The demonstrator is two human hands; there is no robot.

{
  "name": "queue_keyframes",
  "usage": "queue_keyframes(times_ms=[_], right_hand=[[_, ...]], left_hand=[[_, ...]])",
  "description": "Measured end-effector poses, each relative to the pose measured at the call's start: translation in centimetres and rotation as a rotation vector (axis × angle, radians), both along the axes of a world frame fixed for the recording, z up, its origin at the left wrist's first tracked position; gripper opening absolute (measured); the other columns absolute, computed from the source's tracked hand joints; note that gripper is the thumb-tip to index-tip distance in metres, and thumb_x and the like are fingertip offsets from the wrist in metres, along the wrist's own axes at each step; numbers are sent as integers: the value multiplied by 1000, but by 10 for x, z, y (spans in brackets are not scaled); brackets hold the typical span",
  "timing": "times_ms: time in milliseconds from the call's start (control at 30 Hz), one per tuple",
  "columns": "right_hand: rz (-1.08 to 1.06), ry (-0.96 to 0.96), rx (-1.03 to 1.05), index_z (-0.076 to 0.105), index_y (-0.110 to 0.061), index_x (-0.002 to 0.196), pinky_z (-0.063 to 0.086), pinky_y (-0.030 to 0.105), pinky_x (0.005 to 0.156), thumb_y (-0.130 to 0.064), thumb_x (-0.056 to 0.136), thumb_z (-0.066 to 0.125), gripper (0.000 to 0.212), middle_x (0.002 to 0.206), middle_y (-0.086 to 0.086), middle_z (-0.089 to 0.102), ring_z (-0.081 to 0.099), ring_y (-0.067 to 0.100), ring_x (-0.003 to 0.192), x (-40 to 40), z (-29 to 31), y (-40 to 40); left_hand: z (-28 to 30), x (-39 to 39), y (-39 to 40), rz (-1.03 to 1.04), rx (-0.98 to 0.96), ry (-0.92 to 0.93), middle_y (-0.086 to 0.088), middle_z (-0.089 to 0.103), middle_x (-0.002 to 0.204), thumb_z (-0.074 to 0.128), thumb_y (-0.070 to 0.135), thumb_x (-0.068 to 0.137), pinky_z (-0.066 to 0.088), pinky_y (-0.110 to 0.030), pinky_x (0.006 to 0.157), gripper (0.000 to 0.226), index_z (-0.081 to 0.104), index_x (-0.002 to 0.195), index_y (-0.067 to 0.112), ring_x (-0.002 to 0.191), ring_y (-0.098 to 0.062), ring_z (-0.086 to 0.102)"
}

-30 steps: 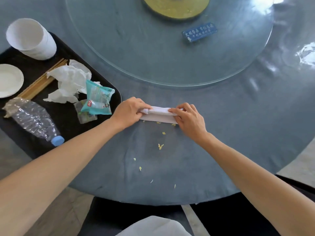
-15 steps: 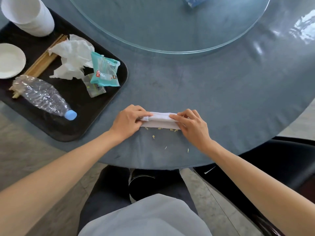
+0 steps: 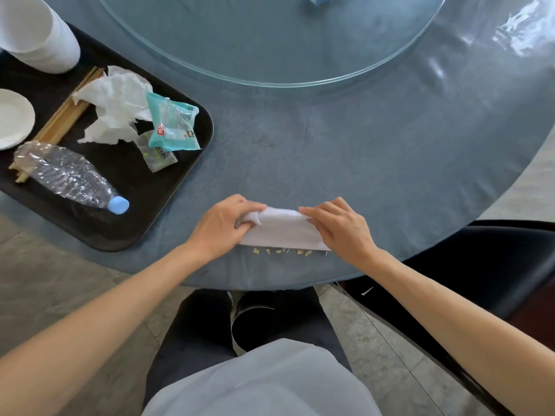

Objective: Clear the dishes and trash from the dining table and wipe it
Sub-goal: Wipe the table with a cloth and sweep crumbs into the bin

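Seen from above, a person stands at the near edge of a round grey-blue counter (image 3: 375, 151) and holds a folded white cloth (image 3: 280, 231) flat on it with both hands. The left hand (image 3: 220, 225) bunches the cloth's left end, its grip curled round the fabric; the right hand (image 3: 339, 228) pinches the right end between thumb and fingers. Just in front of the cloth's near edge lies a short row of small yellow crumbs (image 3: 282, 251), roughly eight, close to the counter's rim. The cloth looks light, soft and limp, so it would likely sag or unfold unless taken at both ends, as here, and pressed down to drag the crumbs along. The crumbs seem dry and loose, likely to scatter or drop over the edge. To the left, a black tray (image 3: 192, 163) sits on the counter, carrying one stack of white cups (image 3: 36, 34), one small white plate (image 3: 12, 118), a bundle of wooden chopsticks (image 3: 64, 118), one crumpled white tissue (image 3: 115, 109), one teal wrapper (image 3: 172, 126), one clear wrapper (image 3: 156, 156) and one crushed plastic bottle (image 3: 69, 177) with a blue cap. One glass turntable (image 3: 270, 37) covers the counter's centre.
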State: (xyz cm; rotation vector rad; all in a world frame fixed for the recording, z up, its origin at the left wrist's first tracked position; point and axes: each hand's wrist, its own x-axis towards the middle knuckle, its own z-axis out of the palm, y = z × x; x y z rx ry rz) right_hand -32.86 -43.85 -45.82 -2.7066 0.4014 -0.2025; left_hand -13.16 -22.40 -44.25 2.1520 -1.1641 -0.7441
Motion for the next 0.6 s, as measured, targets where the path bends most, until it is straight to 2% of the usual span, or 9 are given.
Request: queue_keyframes(times_ms=[67, 100, 233, 300, 333, 400, 467, 533, 600], right_hand=[[-47, -27, 41, 75, -29, 119, 55, 35, 56, -22, 99, 65, 24, 91, -10, 69, 57, 21, 87, 16, 4, -12], [-63, -28, 53, 76, -29, 118, 55, 35, 57, -22, 99, 66, 23, 91, -10, 70, 58, 22, 88, 24, 4, -17], [-66, -19, 41, 76, -29, 116, 55, 33, 56, -20, 97, 70, 22, 93, -9, 70, 60, 25, 91, 40, -5, -29], [-68, 9, 56, 75, -30, 117, 55, 34, 56, -21, 98, 68, 22, 99, -10, 70, 59, 24, 96, 42, -10, -30], [-70, 27, 68, 73, -31, 119, 55, 35, 56, -22, 98, 66, 23, 103, -10, 69, 57, 23, 101, 42, -11, -30], [-46, 64, 76, 70, -33, 123, 56, 37, 57, -23, 99, 64, 27, 112, -10, 67, 55, 23, 107, 44, -9, -33], [-1, 121, 36, 66, -38, 131, 54, 36, 59, -25, 98, 64, 35, 125, -9, 63, 54, 24, 111, 46, 1, -37], [46, 203, -24, 57, -44, 141, 51, 34, 62, -33, 98, 64, 46, 141, -10, 56, 52, 25, 119, 49, 14, -40], [56, 215, -49, 48, -48, 147, 52, 37, 64, -42, 96, 64, 54, 151, -9, 48, 50, 25, 123, 49, 29, -36]], left_hand=[[4, 17, -17, 93, -33, 10, 1, 59, 95, 74, 3, 82, 39, -10, 78, 42, 74, 119, 23, 85, -16, 57], [4, 23, -25, 122, -31, 7, 1, 57, 94, 75, 3, 82, 36, -5, 77, 41, 75, 118, 21, 84, -15, 55], [-3, 31, -36, 145, 25, -1, -3, 57, 97, 72, 4, 84, 36, -5, 77, 44, 71, 124, 23, 79, -10, 52], [-7, 26, -34, 193, 69, 7, -2, 55, 100, 69, 4, 85, 43, -16, 83, 53, 64, 134, 26, 78, -3, 49], [-9, 22, -32, 221, 87, 12, -1, 55, 103, 67, 4, 85, 45, -24, 87, 59, 60, 138, 27, 81, -4, 49], [-10, 14, -28, 250, 122, 23, -2, 56, 116, 64, 8, 84, 47, -33, 93, 69, 49, 147, 33, 97, -14, 54], [-6, 8, -23, 249, 170, 5, -3, 54, 135, 60, 20, 83, 47, -40, 100, 78, 34, 153, 43, 121, -22, 53], [5, -1, -19, 262, 232, -38, -5, 43, 152, 56, 33, 85, 46, -48, 106, 79, 23, 155, 50, 138, -26, 44], [19, -17, -11, 284, 310, -149, -4, 35, 160, 55, 41, 91, 44, -51, 108, 74, 20, 155, 51, 146, -28, 34]])
